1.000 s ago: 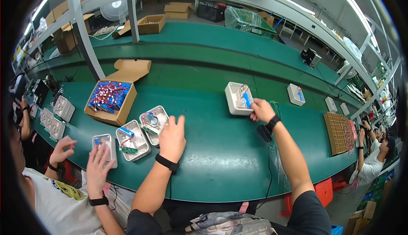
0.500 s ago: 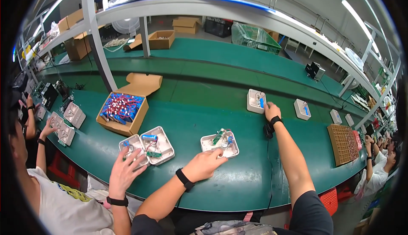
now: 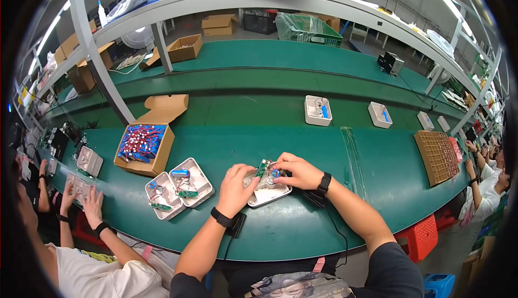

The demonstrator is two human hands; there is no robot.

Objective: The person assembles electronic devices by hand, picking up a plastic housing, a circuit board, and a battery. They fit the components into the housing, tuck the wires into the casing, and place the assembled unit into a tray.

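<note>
Just in front of me on the green bench is a white plastic housing [image 3: 268, 196], open side up, with wires, a round part and a blue part inside. My left hand [image 3: 236, 189] is at its left side, thumb and fingers closed on the lower end of a green circuit board [image 3: 263, 167] that stands tilted over the housing. From the right, my right hand [image 3: 300, 172] reaches over the housing with its fingertips bent together among the wires by the blue part [image 3: 275, 173]. What those fingertips grip is too small to make out.
To the left are two joined white housings [image 3: 192, 182] with boards and a blue cell, beside a carton [image 3: 144, 147] of blue cells. Housings [image 3: 318, 110] stand on the belt. A divided brown tray [image 3: 434, 158] is at right. A co-worker's hands [image 3: 93, 209] work at far left.
My right hand has left the housing on the belt and come back to the one before me. Both hands now work at its board and wires. The neighbour's hand has withdrawn left from the joined housings.
</note>
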